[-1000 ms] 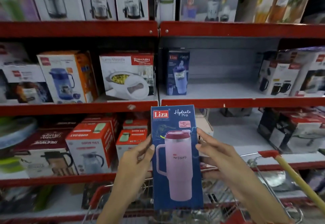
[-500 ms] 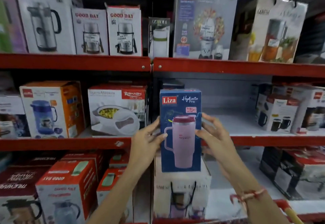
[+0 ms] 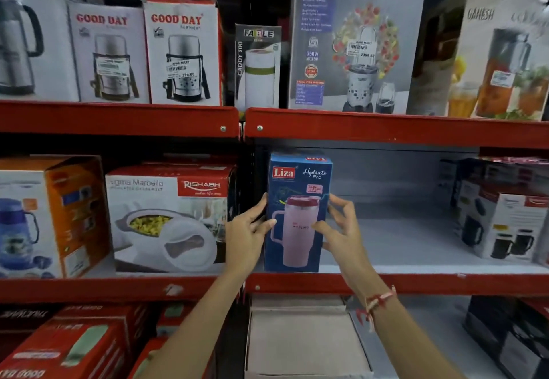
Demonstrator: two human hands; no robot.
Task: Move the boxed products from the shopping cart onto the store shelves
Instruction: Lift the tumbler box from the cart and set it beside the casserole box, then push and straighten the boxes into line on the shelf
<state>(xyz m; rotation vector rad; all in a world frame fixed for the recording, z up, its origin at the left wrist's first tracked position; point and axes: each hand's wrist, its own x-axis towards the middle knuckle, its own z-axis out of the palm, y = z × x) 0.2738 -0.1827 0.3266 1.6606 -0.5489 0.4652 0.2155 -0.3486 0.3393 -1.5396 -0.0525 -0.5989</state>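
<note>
A tall blue Liza Hydrate Pro box showing a pink mug stands upright at the left front of the middle shelf, its base at the shelf's edge. My left hand grips its left side and my right hand grips its right side, fingers across the front. The shopping cart is out of view.
A Rishabh casserole box stands just left of the blue box, past the shelf upright. Mug boxes fill the shelf's right end; bare shelf lies between. Good Day and Prestige boxes sit above. A white carton sits below.
Both hands have lifted the blue box from over the cart up and forward to the middle shelf. The view has tilted up, and the cart has dropped out of sight.
</note>
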